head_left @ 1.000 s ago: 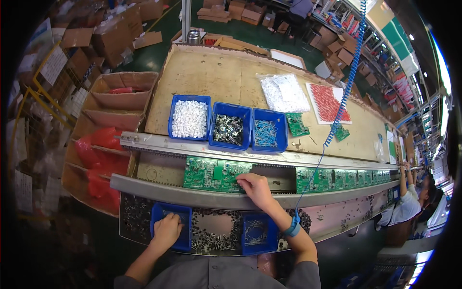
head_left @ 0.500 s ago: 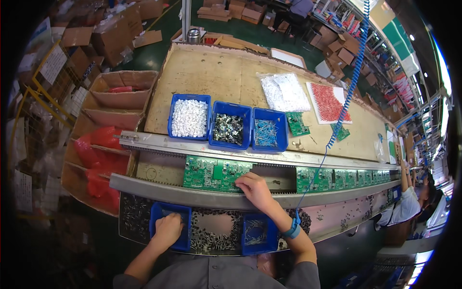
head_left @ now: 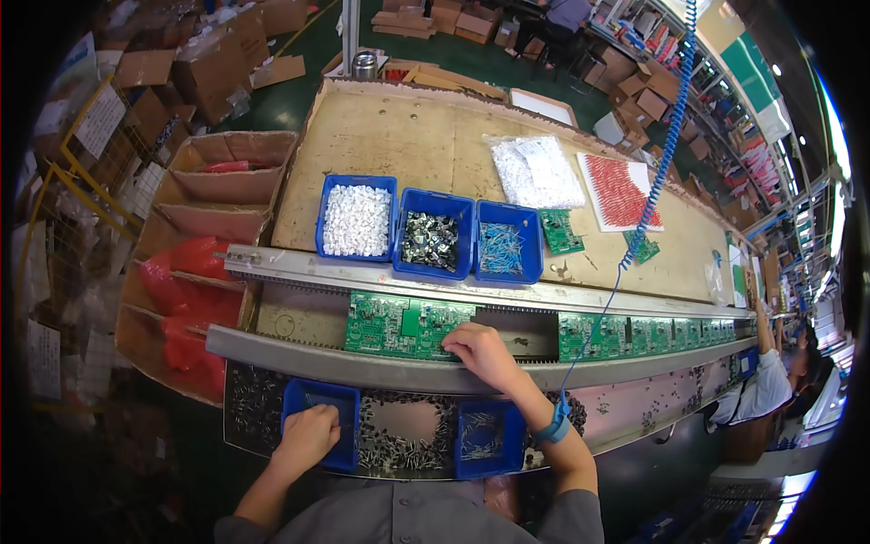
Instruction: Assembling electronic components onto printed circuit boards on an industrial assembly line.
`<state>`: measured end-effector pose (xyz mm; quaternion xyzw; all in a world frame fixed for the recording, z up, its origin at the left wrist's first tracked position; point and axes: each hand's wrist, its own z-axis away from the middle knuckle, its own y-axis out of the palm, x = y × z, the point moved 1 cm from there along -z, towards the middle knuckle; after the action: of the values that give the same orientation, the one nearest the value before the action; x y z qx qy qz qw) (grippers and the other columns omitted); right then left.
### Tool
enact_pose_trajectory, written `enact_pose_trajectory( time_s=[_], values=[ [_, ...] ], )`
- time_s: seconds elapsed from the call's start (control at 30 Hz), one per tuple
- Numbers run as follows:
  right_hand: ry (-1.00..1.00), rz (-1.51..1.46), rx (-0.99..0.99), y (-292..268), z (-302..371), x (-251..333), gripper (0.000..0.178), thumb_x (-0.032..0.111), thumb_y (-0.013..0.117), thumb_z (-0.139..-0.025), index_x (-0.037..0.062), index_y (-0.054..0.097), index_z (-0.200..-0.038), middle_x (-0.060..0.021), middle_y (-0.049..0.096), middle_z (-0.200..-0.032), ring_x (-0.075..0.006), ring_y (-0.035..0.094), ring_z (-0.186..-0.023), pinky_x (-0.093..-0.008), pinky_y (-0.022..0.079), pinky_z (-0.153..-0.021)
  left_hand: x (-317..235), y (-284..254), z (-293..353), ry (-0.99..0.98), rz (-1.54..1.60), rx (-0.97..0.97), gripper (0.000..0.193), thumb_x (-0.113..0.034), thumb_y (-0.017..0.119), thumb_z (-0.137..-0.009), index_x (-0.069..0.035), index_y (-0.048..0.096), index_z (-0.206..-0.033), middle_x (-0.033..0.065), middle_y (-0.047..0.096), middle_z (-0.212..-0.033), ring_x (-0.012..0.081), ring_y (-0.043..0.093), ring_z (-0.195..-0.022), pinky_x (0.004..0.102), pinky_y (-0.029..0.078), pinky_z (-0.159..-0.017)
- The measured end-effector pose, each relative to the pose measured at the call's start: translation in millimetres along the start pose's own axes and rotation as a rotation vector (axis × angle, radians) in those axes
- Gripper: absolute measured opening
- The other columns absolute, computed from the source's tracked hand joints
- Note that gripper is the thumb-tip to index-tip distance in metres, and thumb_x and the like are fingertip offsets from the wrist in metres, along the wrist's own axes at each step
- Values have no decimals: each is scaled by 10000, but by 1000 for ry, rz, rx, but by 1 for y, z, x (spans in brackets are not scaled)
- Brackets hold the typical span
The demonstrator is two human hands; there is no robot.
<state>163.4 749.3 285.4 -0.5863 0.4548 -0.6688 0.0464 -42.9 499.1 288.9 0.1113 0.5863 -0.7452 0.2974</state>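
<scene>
My right hand is at the right end of a green circuit board in the rail channel. Its fingers are pinched together against the board's surface; anything between them is hidden. My left hand, fingers curled in, is over the near left blue bin. What it holds, if anything, cannot be made out. The bin's contents are mostly covered by that hand. A blue wrist strap with a coiled blue cord is on my right wrist.
Past the rail stand blue bins of white parts, dark metallic parts and blue leaded parts. More green boards line the channel rightward. Another near bin holds thin leaded parts. A co-worker is at far right.
My left hand has shifted slightly left and toward me over the bin. My right hand stays at the same end of the board, with its wrist slightly moved.
</scene>
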Motion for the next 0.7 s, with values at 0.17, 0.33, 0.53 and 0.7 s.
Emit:
enact_pose_trajectory(
  time_s=[0.17,0.33,0.53,0.7],
  values=[
    [1,-13,7,-1,-1,1,67,19,632,-776,13,663,-835,-129,629,-793,-312,615,-749,-366,502,-683,-2,-8,1,-47,87,-18,57,-90,618,-766,-51,605,-806,119,625,-777,317,623,-751,404,487,-659],
    [29,-57,10,0,-1,3,69,18,637,-770,13,667,-833,-127,630,-788,-304,617,-746,-360,503,-681,-4,-16,3,5,45,-39,123,-76,616,-785,-73,658,-901,114,647,-818,321,629,-779,399,495,-672],
    [-83,123,-92,9,5,0,93,47,663,-760,30,674,-851,-115,621,-774,-303,612,-745,-379,501,-682,-1,-13,2,-31,67,-4,107,-107,644,-776,-73,671,-874,100,654,-816,309,633,-777,380,499,-673],
    [72,164,-10,-13,24,30,87,121,640,-793,51,659,-841,-132,624,-756,-329,623,-715,-416,503,-664,5,-16,1,36,131,-46,72,-120,653,-775,-65,676,-814,91,666,-814,296,641,-764,370,504,-667]
  ],
)
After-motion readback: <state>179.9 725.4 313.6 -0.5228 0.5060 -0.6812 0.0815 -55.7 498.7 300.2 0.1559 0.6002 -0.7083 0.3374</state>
